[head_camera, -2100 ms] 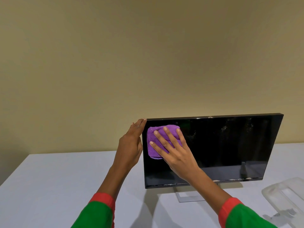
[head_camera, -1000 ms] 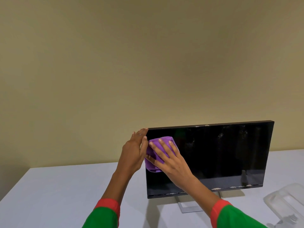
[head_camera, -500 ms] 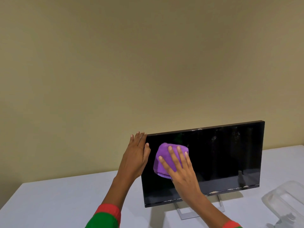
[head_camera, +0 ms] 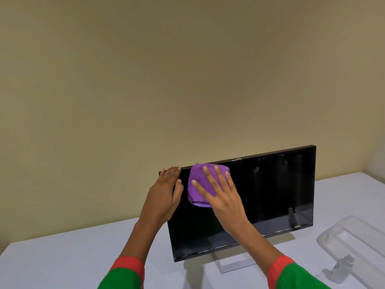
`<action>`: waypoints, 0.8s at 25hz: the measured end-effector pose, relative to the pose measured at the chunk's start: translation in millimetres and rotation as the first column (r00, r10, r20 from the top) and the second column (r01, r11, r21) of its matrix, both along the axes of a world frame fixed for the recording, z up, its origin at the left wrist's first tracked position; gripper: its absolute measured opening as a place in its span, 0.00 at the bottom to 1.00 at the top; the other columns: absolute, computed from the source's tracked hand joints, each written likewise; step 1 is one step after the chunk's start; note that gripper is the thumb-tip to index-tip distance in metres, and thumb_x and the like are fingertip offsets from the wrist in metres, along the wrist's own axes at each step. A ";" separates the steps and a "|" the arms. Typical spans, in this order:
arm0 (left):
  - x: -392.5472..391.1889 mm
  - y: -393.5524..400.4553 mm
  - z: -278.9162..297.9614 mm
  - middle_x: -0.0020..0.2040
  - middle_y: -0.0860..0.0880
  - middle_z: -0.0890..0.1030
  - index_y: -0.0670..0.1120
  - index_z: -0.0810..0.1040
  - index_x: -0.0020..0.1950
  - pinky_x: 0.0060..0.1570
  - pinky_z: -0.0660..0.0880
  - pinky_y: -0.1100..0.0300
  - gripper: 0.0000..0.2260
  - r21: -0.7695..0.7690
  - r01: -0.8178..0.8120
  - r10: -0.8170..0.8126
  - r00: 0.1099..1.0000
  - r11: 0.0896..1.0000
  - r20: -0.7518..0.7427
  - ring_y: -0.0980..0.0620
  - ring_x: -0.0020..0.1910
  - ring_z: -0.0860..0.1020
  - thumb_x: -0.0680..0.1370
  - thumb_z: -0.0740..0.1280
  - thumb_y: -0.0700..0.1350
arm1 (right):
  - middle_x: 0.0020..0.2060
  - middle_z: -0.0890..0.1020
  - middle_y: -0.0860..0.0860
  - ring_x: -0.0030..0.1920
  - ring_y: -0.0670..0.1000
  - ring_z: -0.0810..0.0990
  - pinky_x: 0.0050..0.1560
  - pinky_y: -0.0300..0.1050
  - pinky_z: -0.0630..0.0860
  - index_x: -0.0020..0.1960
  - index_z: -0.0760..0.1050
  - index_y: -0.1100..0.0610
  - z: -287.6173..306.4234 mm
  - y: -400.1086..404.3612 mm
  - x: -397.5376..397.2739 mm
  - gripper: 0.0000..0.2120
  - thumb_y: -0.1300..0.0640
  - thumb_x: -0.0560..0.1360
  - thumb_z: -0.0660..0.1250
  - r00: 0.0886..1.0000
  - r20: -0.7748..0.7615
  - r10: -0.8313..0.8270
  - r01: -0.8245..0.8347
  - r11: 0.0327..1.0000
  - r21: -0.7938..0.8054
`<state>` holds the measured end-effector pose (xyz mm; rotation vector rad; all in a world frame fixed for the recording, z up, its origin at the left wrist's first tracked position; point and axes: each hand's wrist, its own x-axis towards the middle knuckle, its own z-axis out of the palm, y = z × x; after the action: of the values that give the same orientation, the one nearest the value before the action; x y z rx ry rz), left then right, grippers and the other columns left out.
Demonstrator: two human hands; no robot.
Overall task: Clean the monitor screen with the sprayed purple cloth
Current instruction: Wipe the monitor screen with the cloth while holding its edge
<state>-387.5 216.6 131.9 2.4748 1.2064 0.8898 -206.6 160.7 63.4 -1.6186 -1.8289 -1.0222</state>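
Observation:
A black monitor [head_camera: 270, 195] stands on a white table, its dark screen facing me and speckled with dust near the top right. My left hand [head_camera: 164, 197] grips the monitor's upper left edge, thumb on the screen side. With fingers spread, my right hand [head_camera: 220, 192] presses a folded purple cloth [head_camera: 196, 184] flat against the upper left part of the screen, just below the top edge.
The white table [head_camera: 62, 259] stretches to the left and front. A clear plastic container [head_camera: 358, 247] lies at the right, near the table's front. The monitor's pale stand [head_camera: 233, 263] sits beneath it. A plain beige wall rises behind.
My right hand has slid the cloth from the screen's left edge to the right and up to the top edge. My left hand keeps its hold on the corner.

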 end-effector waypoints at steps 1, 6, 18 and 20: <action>2.9 -1.4 1.0 0.73 0.49 0.65 0.48 0.65 0.71 0.70 0.58 0.56 0.28 0.004 0.005 -0.005 1.000 1.000 0.001 0.49 0.75 0.57 0.75 0.45 0.56 | 0.74 0.60 0.59 0.74 0.64 0.56 0.68 0.65 0.63 0.74 0.59 0.50 -3.4 -4.2 7.6 0.28 0.65 0.76 0.56 0.999 -0.031 -0.034 0.034 0.999 0.010; 11.0 -5.6 3.9 0.74 0.51 0.64 0.50 0.64 0.72 0.69 0.59 0.55 0.25 -0.019 0.032 -0.032 0.999 0.999 -0.003 0.50 0.75 0.56 0.75 0.47 0.52 | 0.74 0.58 0.60 0.74 0.65 0.54 0.68 0.66 0.63 0.74 0.60 0.52 -39.0 -24.8 14.7 0.40 0.71 0.67 0.67 0.976 -0.168 -0.142 0.141 0.990 -0.017; 30.3 -6.8 11.7 0.70 0.48 0.70 0.47 0.70 0.68 0.68 0.61 0.55 0.25 -0.029 0.019 -0.018 0.999 0.999 0.029 0.48 0.74 0.59 0.74 0.49 0.51 | 0.75 0.58 0.59 0.75 0.63 0.54 0.69 0.64 0.62 0.75 0.57 0.50 5.2 -13.0 34.8 0.32 0.67 0.73 0.56 0.982 -0.174 -0.077 0.079 0.997 0.005; 36.2 -8.4 11.1 0.71 0.49 0.69 0.48 0.69 0.69 0.68 0.62 0.53 0.25 -0.039 0.034 -0.034 0.999 0.999 0.013 0.48 0.74 0.58 0.74 0.48 0.51 | 0.75 0.57 0.59 0.75 0.63 0.53 0.68 0.65 0.63 0.75 0.58 0.51 1.9 -19.7 49.4 0.38 0.71 0.69 0.64 0.959 -0.260 -0.116 0.122 0.992 0.010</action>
<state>-351.3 208.2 143.0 2.4478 1.1630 0.8637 -157.2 141.0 65.3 -1.7726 -1.5562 -0.8341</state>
